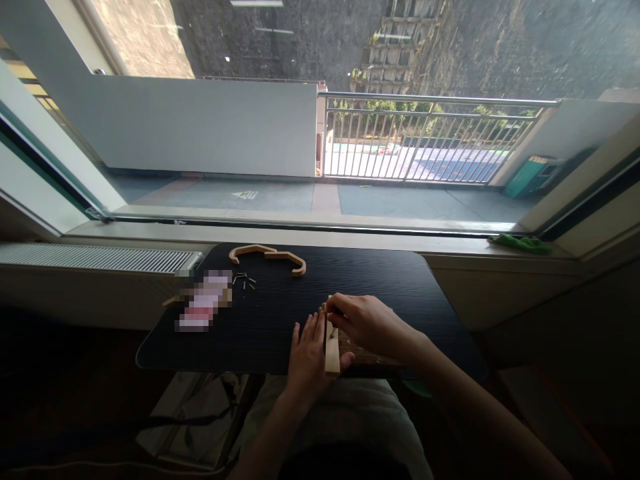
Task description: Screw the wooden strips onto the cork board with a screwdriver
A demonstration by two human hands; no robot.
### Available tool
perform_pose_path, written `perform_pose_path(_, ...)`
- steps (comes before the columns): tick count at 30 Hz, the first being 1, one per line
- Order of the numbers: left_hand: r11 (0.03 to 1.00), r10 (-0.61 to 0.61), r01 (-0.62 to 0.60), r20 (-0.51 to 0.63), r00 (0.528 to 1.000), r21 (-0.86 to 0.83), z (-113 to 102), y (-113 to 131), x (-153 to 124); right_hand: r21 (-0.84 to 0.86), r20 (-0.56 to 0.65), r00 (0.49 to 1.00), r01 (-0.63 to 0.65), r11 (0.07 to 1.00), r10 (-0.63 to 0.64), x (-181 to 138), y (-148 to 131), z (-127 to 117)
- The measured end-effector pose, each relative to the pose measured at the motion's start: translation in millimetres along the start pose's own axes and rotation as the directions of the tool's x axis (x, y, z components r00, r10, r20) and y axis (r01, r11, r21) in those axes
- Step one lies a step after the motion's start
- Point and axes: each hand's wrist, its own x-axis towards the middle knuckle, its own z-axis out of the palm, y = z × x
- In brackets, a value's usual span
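A pale wooden bar (332, 360) stands out from the dark table near its front edge. My left hand (309, 353) grips it from the left, fingers along one side and thumb on the other. Over the bar's far end, my right hand (363, 321) is closed in a pinch; what its fingertips hold is hidden, though a small brassy bit shows beside them. A small metal piece (333, 331) sits on the bar's top face. Beneath my right hand lies a brown board (367, 353), partly covered by the wrist.
Two curved wooden hook-shaped pieces (285, 255) lie at the table's back. Several loose screws (245, 283) lie left of centre, beside a blurred pinkish packet (205, 303). A radiator (100, 259) stands left; a green cloth (521, 244) rests on the windowsill (350, 238).
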Motion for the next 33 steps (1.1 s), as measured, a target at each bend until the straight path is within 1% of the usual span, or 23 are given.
perform_pose_path(3,1.000,0.000,0.000,0.002,1.000,0.006,-0.9,0.9,0.3,-0.012,-0.011,1.000,0.018,1.000,-0.018,0.4,1.6,0.8)
perform_pose_path(9,1.000,-0.004,0.003,0.008,1.000,0.019,-1.5,1.1,0.3,-0.033,-0.002,1.000,0.013,0.999,-0.013,0.5,2.1,0.3)
perform_pose_path(16,1.000,-0.002,0.002,-0.012,1.000,-0.008,1.8,-0.5,-1.1,-0.076,-0.006,0.999,0.041,0.996,-0.042,-0.3,3.1,-2.8)
perform_pose_path(26,0.999,-0.006,0.006,-0.002,1.000,-0.031,0.1,0.6,-1.2,-0.119,-0.035,0.998,0.044,0.992,-0.049,0.4,2.3,-3.1)
perform_pose_path(33,1.000,-0.018,0.018,0.017,1.000,-0.016,-1.2,2.2,0.1,-0.221,-0.065,0.996,0.038,0.975,-0.053,3.4,-0.3,0.5)
